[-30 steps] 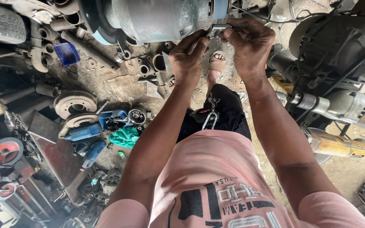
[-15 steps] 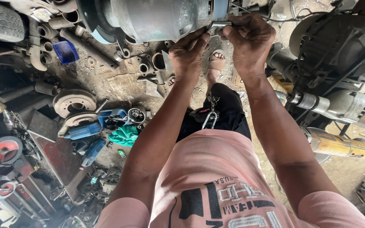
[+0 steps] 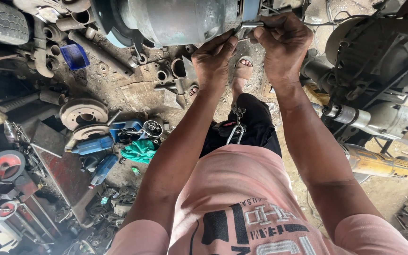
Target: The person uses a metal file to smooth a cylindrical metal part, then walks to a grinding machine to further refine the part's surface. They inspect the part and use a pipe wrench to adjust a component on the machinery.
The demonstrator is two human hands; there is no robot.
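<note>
A large grey metal drum-like housing (image 3: 175, 21) with a blue rim fills the top centre. At its right edge sits a small metal tool or fitting (image 3: 249, 29). My left hand (image 3: 213, 59) pinches it from below with thumb and fingers. My right hand (image 3: 284, 42) is curled around its right end, knuckles towards the camera. Both arms reach out from my pink printed shirt (image 3: 242, 208). My sandalled foot (image 3: 242, 71) shows on the dirt floor below the hands.
Scattered on the ground at left are brake drums (image 3: 83, 113), pipe sections (image 3: 166, 75), a blue tub (image 3: 74, 55), a green rag (image 3: 140, 151) and a tyre (image 3: 1, 21). At right lies a heavy axle assembly (image 3: 378, 75) and a yellow cylinder (image 3: 378, 163).
Both hands have stayed at the fitting, shifting only slightly; the right hand has turned a little around it.
</note>
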